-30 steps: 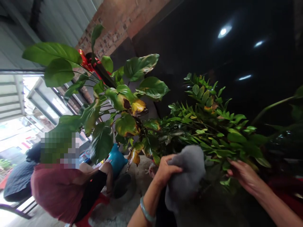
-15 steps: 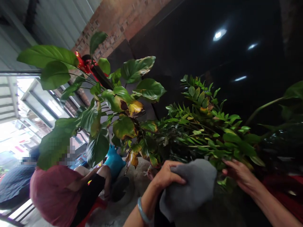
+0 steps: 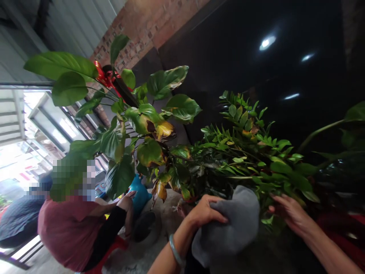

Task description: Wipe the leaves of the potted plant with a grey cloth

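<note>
My left hand (image 3: 209, 211), with a pale bangle on its wrist, grips a grey cloth (image 3: 234, 224) that bunches up and hangs down in front of me. To the right, my right hand (image 3: 291, 213) is at the lower leaves of a bushy green plant (image 3: 245, 152). Its thumb and forefinger are apart, and nothing shows held between them; whether the fingertips touch a leaf I cannot tell. A taller plant (image 3: 154, 118) with broad leaves, some yellowed and browned, leans to the left of the bush.
A glossy dark panel (image 3: 251, 72) stands behind the plants. On the left a person in a red shirt (image 3: 68, 232) sits on a red stool (image 3: 111, 251), with another person (image 3: 19, 217) beyond. A blue object (image 3: 139, 194) and a dark round tub (image 3: 145, 226) are on the floor.
The cloth has shifted slightly, its upper edge now bunched higher. My right fingers have spread a little at the leaves. The seated person's arm has moved, and the view has shifted slightly.
</note>
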### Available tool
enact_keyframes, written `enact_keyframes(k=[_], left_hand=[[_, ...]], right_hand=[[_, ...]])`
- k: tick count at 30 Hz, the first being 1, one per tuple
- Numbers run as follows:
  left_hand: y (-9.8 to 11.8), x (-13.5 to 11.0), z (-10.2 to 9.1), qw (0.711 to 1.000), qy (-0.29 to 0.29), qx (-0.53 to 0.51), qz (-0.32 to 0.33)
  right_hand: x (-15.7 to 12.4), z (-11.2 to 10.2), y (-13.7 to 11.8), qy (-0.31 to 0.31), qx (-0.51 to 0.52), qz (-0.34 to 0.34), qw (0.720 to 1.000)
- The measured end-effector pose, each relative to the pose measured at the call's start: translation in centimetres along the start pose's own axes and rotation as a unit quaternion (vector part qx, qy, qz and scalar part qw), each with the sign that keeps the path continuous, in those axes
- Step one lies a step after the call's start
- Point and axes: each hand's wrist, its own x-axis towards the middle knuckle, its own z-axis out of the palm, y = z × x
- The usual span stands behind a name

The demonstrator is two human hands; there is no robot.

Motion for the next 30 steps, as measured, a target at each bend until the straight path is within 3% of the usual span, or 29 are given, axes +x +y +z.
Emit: enact_keyframes(k=[2, 5, 7, 8, 10, 12, 15, 17, 19, 21, 24, 26, 30], left_hand=[[2.2, -0.4, -1.0, 0.996, 0.033, -0.053, 0.058], [4.6, 1.2, -2.2, 0.956, 0.163, -0.163, 0.184], [3.9, 2.6, -2.0, 0.932, 0.218, -0.191, 0.217], [3.0, 3.1, -1.6, 0.935, 0.224, -0.181, 0.206], [0.3, 3.0, -0.6, 0.965, 0.188, -0.113, 0.142], [-2.0, 1.7, 0.2, 0.995, 0.091, -0.010, 0.042], [-2.3, -0.9, -0.2, 0.996, -0.027, 0.086, -0.025], [-0.3, -1.6, -1.1, 0.999, -0.005, 0.052, 0.012], [2.2, -0.9, -2.0, 0.992, 0.081, -0.026, 0.090], [3.7, 0.8, -2.3, 0.965, 0.170, -0.096, 0.174], [2.8, 3.3, -1.1, 0.942, 0.225, -0.130, 0.214], [0.7, 3.7, 0.1, 0.962, 0.199, -0.095, 0.159], [-2.0, 1.1, 0.8, 0.999, 0.052, 0.009, 0.014]], right_hand=[[0.1, 0.0, -0.1, -0.003, 0.005, -0.004, 1.000], [0.0, 0.3, -0.1, -0.008, 0.007, -0.012, 1.000], [-0.2, 0.4, -0.1, -0.008, 0.003, -0.013, 1.000], [-0.2, 0.5, 0.0, -0.009, 0.000, -0.013, 1.000], [-0.3, 0.4, 0.0, -0.010, -0.009, -0.011, 1.000], [-0.2, 0.2, 0.1, -0.007, -0.016, -0.009, 1.000], [0.0, -0.2, 0.0, -0.002, -0.017, -0.007, 1.000], [0.1, -0.3, 0.0, -0.004, -0.011, -0.005, 1.000], [0.1, -0.1, -0.1, -0.005, -0.006, -0.002, 1.000], [0.1, 0.1, 0.0, -0.002, -0.006, 0.000, 1.000], [0.0, 0.4, 0.2, 0.003, -0.006, -0.004, 1.000], [0.0, 0.3, 0.4, -0.002, -0.007, -0.008, 1.000], [0.1, -0.2, 0.3, -0.012, -0.017, -0.007, 1.000]])
